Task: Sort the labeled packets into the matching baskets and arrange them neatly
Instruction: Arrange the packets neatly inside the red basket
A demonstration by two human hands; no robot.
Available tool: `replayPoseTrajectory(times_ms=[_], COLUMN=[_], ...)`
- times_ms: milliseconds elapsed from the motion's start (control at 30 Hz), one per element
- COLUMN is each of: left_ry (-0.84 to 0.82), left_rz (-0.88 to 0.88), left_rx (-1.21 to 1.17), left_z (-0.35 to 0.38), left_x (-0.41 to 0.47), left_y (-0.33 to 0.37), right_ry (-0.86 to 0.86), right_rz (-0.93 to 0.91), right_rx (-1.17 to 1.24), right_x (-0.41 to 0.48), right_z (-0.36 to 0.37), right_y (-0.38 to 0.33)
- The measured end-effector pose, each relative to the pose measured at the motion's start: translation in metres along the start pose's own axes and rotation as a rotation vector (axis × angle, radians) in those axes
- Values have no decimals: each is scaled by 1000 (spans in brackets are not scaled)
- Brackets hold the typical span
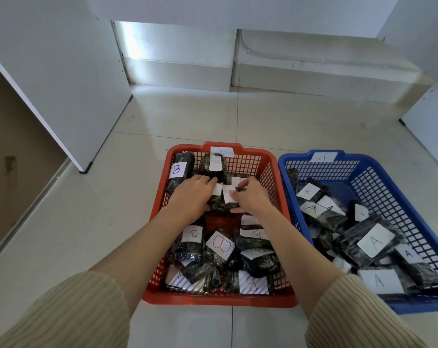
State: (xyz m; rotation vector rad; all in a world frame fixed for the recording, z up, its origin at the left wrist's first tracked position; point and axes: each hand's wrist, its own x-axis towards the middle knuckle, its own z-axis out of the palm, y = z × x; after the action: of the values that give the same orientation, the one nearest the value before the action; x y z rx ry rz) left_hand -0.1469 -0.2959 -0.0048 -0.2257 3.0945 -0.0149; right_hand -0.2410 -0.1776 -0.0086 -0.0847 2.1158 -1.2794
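Red plastic mesh basket: left hand presses with straight fingers, right hand curls around the dark white-labelled plastic packet between them (probably to straighten it).

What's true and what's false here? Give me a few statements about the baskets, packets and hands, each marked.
1. The red basket carries a B label on its far rim. True.
2. The visible packets in the blue basket read B. False: they read A.
3. Both the left hand and the right hand reach into the red basket. True.
4. The baskets stand on a table. False: they stand on a tiled floor.
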Motion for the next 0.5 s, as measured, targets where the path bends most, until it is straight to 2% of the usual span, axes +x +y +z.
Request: replayPoseTrajectory(times_ms=[67, 200, 367, 500], left_ry=[2, 14, 10, 35], left_rz=[2, -2, -16, -25], left_rx=[12, 22, 36, 46], left_z=[1, 2, 3, 4], left_x=[-1, -2, 1, -1], left_y=[0, -1, 1, 0], right_ry=[-27, -188, -70, -95], right_rz=[22, 129, 95, 103], right_rx=[42, 138, 209, 219], right_x=[-1, -6, 0, -2], right_z=[0, -8, -6, -2], right_y=[3, 6, 4, 6])
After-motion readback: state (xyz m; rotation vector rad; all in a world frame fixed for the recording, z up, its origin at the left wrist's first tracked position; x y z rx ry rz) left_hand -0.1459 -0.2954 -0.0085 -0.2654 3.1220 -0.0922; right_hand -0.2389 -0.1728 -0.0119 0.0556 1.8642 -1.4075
